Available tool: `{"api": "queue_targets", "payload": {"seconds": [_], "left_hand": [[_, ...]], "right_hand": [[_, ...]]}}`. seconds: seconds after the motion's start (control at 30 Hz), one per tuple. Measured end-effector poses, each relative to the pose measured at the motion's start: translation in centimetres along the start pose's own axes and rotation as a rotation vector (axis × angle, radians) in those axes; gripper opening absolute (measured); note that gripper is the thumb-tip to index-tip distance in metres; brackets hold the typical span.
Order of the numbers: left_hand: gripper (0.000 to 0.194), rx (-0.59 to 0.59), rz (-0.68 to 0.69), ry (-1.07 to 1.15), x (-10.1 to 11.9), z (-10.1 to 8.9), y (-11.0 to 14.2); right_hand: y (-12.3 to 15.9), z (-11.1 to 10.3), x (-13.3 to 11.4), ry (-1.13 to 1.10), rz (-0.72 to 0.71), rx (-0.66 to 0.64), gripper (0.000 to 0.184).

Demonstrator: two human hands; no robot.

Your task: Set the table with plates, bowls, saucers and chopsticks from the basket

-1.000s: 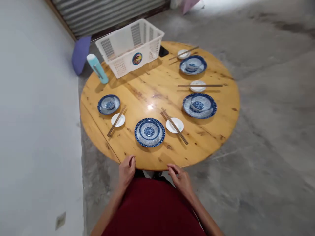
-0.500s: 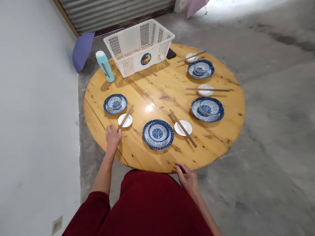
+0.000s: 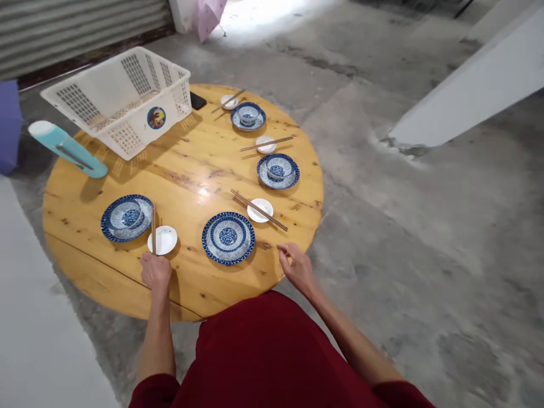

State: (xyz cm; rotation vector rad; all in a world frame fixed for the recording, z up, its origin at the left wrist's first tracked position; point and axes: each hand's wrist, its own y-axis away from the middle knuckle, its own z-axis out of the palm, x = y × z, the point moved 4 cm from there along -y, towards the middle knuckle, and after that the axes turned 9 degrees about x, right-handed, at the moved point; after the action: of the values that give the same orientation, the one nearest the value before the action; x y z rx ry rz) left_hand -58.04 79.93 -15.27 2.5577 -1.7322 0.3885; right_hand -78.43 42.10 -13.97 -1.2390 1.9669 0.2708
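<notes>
My left hand (image 3: 156, 270) is closed around the lower end of a pair of chopsticks (image 3: 153, 229), which point away from me over a small white saucer (image 3: 166, 241). Just beyond lies a blue-and-white plate (image 3: 109, 233) with a bowl (image 3: 127, 217) on it. At the table's near right edge, my right hand (image 3: 295, 265) is empty, its fingers loosely bent and thumb apart. Nearest to it are a blue-patterned plate with a bowl (image 3: 228, 236) in the middle and another white saucer (image 3: 256, 215) with chopsticks (image 3: 266, 215) laid across.
Farther along the round wooden table (image 3: 178, 192) are two more plates with bowls, each beside a saucer with chopsticks. A white plastic basket (image 3: 127, 133), a phone (image 3: 198, 101) and a light-blue bottle (image 3: 70, 150) occupy the far left. A white pillar (image 3: 463, 85) rises at right.
My left hand has reached left from the table edge and taken hold of the chopsticks by the left saucer, turning them more upright in view. My view has swung to the right.
</notes>
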Motion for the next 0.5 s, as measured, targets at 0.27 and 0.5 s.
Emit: {"api": "queue_targets", "payload": {"seconds": [0.27, 0.5], "left_hand": [[0.036, -0.068, -0.043, 0.314, -1.3, -2.3, 4.8], [0.057, -0.317, 0.126, 0.672, 3.1, -3.9, 9.8]], "right_hand": [[-8.4, 2.5, 3.0, 0.491, 0.111, -0.082, 0.045], [-9.4, 4.2, 2.3, 0.650, 0.152, -0.313, 0.030]]}}
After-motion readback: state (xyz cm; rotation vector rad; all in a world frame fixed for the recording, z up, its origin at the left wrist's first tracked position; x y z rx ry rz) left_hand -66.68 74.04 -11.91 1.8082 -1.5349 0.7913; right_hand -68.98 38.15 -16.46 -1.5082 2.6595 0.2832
